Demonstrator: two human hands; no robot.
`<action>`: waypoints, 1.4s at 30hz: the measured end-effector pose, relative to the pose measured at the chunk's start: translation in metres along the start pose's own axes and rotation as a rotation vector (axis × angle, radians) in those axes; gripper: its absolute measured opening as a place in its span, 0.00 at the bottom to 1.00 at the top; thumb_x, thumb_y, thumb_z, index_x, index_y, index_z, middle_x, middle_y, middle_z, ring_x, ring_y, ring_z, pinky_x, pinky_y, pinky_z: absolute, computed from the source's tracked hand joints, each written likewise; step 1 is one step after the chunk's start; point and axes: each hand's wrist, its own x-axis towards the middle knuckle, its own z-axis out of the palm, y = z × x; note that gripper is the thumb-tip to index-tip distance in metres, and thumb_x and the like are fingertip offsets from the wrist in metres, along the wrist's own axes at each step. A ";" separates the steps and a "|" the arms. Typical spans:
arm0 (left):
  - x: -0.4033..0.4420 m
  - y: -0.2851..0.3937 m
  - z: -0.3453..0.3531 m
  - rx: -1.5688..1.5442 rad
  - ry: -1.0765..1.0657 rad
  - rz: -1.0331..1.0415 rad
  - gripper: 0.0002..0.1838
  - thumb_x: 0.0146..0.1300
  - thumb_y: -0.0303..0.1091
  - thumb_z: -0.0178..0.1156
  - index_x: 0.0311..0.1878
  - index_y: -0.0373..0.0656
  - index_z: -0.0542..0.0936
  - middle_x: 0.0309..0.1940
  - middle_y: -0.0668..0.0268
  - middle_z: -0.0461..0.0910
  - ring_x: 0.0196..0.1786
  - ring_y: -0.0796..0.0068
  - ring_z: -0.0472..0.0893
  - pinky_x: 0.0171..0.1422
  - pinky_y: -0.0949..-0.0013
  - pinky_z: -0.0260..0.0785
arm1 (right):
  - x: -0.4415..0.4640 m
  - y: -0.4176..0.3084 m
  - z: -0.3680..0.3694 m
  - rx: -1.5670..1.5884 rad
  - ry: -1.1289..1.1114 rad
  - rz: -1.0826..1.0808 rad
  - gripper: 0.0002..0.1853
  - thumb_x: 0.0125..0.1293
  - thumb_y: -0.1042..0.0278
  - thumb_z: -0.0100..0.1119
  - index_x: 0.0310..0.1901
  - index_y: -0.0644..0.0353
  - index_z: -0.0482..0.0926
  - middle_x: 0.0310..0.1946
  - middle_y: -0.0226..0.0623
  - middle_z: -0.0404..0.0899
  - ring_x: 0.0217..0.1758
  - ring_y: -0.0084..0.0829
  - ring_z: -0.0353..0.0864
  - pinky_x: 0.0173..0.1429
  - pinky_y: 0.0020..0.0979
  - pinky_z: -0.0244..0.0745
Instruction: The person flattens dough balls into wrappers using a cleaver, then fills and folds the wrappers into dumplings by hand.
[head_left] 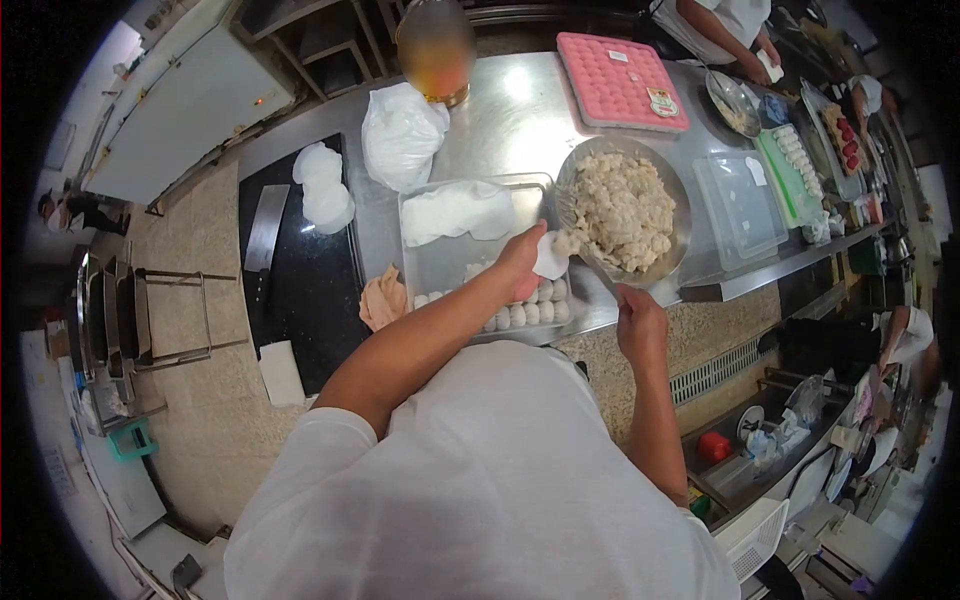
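My left hand is closed on a round white dumpling wrapper, held between the tray and the bowl. My right hand grips a flat metal spatula; a dab of filling shows near its tip, at the wrapper's edge. Pale, lumpy filling fills much of the metal bowl. Left of the bowl is a metal tray with a white cloth or sheet of wrappers at its far side. Rows of round whitish dumplings lie along its near side, partly hidden by my left forearm.
A black board carries a cleaver and stacked white wrappers. A white plastic bag, a pink egg-tray-like box and a clear lid sit on the steel table. Another person's hands work at the far right.
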 end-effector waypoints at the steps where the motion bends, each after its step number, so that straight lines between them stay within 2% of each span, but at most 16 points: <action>1: 0.000 0.000 -0.003 -0.056 -0.028 -0.021 0.28 0.79 0.54 0.44 0.64 0.37 0.72 0.60 0.57 0.78 0.62 0.61 0.79 0.67 0.56 0.70 | -0.001 -0.009 -0.008 0.047 -0.046 0.037 0.15 0.62 0.79 0.57 0.49 0.57 0.84 0.39 0.47 0.82 0.41 0.52 0.83 0.44 0.48 0.78; 3: -0.002 -0.001 -0.009 -0.111 -0.058 -0.047 0.29 0.79 0.55 0.44 0.64 0.37 0.72 0.60 0.56 0.78 0.62 0.60 0.79 0.68 0.56 0.70 | -0.006 -0.018 -0.010 0.093 -0.091 0.080 0.15 0.61 0.80 0.58 0.49 0.57 0.85 0.39 0.46 0.82 0.41 0.51 0.83 0.45 0.47 0.78; 5: -0.006 -0.001 -0.016 -0.203 -0.155 -0.083 0.30 0.77 0.57 0.47 0.65 0.38 0.71 0.59 0.57 0.78 0.62 0.58 0.79 0.67 0.54 0.70 | -0.011 -0.020 -0.002 0.143 -0.044 -0.017 0.14 0.62 0.79 0.60 0.48 0.57 0.85 0.40 0.43 0.81 0.42 0.49 0.83 0.46 0.45 0.78; 8: -0.009 -0.001 -0.025 -0.247 -0.127 -0.112 0.32 0.77 0.59 0.46 0.65 0.37 0.71 0.60 0.56 0.78 0.61 0.57 0.79 0.68 0.54 0.70 | -0.016 -0.015 0.004 0.149 -0.099 -0.028 0.14 0.62 0.78 0.62 0.48 0.56 0.85 0.40 0.42 0.80 0.42 0.47 0.82 0.46 0.44 0.78; 11: -0.022 0.001 -0.027 -0.258 -0.101 -0.072 0.34 0.76 0.60 0.47 0.66 0.36 0.70 0.60 0.56 0.78 0.62 0.57 0.78 0.69 0.55 0.68 | -0.008 -0.023 -0.023 0.080 -0.199 0.018 0.13 0.62 0.77 0.62 0.48 0.55 0.86 0.40 0.41 0.80 0.42 0.48 0.82 0.46 0.44 0.78; 15: -0.026 0.006 -0.024 -0.214 -0.134 -0.038 0.35 0.76 0.60 0.47 0.66 0.35 0.70 0.60 0.55 0.78 0.62 0.58 0.78 0.71 0.55 0.67 | -0.001 -0.035 -0.035 0.142 -0.123 0.017 0.11 0.63 0.76 0.62 0.46 0.54 0.85 0.40 0.41 0.80 0.43 0.48 0.83 0.46 0.45 0.78; 18: -0.024 0.007 -0.022 -0.220 -0.230 -0.091 0.35 0.76 0.60 0.46 0.66 0.34 0.71 0.59 0.55 0.79 0.61 0.59 0.78 0.70 0.56 0.67 | 0.001 -0.034 -0.028 0.064 -0.201 -0.062 0.12 0.61 0.79 0.62 0.45 0.56 0.86 0.41 0.43 0.79 0.43 0.50 0.82 0.45 0.44 0.77; 20: -0.023 0.004 -0.021 -0.257 -0.099 -0.010 0.37 0.75 0.63 0.45 0.69 0.37 0.69 0.63 0.56 0.77 0.65 0.59 0.77 0.72 0.57 0.67 | 0.005 -0.031 -0.034 -0.001 -0.206 -0.054 0.11 0.63 0.75 0.60 0.46 0.51 0.84 0.41 0.42 0.81 0.42 0.50 0.83 0.44 0.47 0.78; 23: -0.022 0.006 -0.026 -0.275 -0.050 0.090 0.36 0.76 0.61 0.46 0.69 0.37 0.68 0.63 0.56 0.77 0.65 0.58 0.77 0.72 0.55 0.66 | 0.013 -0.027 -0.047 -0.094 -0.107 0.041 0.11 0.63 0.76 0.58 0.46 0.53 0.84 0.40 0.45 0.81 0.41 0.53 0.83 0.44 0.49 0.78; 27: -0.025 0.012 -0.024 -0.276 -0.035 0.071 0.35 0.76 0.60 0.47 0.69 0.36 0.69 0.63 0.56 0.77 0.65 0.58 0.77 0.72 0.54 0.66 | 0.031 -0.010 -0.031 -0.183 -0.040 0.089 0.11 0.64 0.75 0.53 0.44 0.54 0.84 0.39 0.48 0.80 0.41 0.56 0.83 0.45 0.51 0.77; 32: -0.030 0.012 -0.019 -0.204 -0.070 0.034 0.37 0.76 0.62 0.46 0.67 0.34 0.71 0.61 0.55 0.78 0.64 0.58 0.76 0.73 0.57 0.63 | 0.039 -0.016 -0.013 -0.216 -0.161 0.089 0.13 0.65 0.71 0.48 0.44 0.57 0.83 0.41 0.52 0.81 0.44 0.58 0.83 0.47 0.52 0.77; 36: -0.033 0.015 -0.025 -0.201 -0.052 0.054 0.36 0.76 0.61 0.46 0.67 0.34 0.72 0.62 0.55 0.77 0.64 0.59 0.76 0.73 0.57 0.63 | 0.040 -0.020 -0.020 -0.204 -0.166 0.111 0.13 0.64 0.72 0.48 0.44 0.58 0.83 0.42 0.53 0.81 0.45 0.58 0.83 0.49 0.52 0.77; 39: -0.024 0.014 -0.031 -0.199 -0.049 0.069 0.36 0.75 0.60 0.47 0.67 0.34 0.72 0.62 0.56 0.77 0.64 0.59 0.76 0.73 0.57 0.62 | 0.044 -0.009 -0.007 -0.193 -0.042 0.142 0.12 0.64 0.72 0.49 0.43 0.60 0.83 0.42 0.54 0.81 0.44 0.58 0.83 0.48 0.52 0.77; 42: -0.013 0.012 -0.035 -0.217 -0.034 0.072 0.33 0.76 0.59 0.48 0.67 0.38 0.70 0.63 0.57 0.77 0.65 0.60 0.76 0.73 0.56 0.64 | 0.050 -0.005 0.002 -0.180 -0.109 0.031 0.11 0.63 0.73 0.50 0.42 0.60 0.83 0.41 0.54 0.81 0.41 0.59 0.83 0.46 0.53 0.77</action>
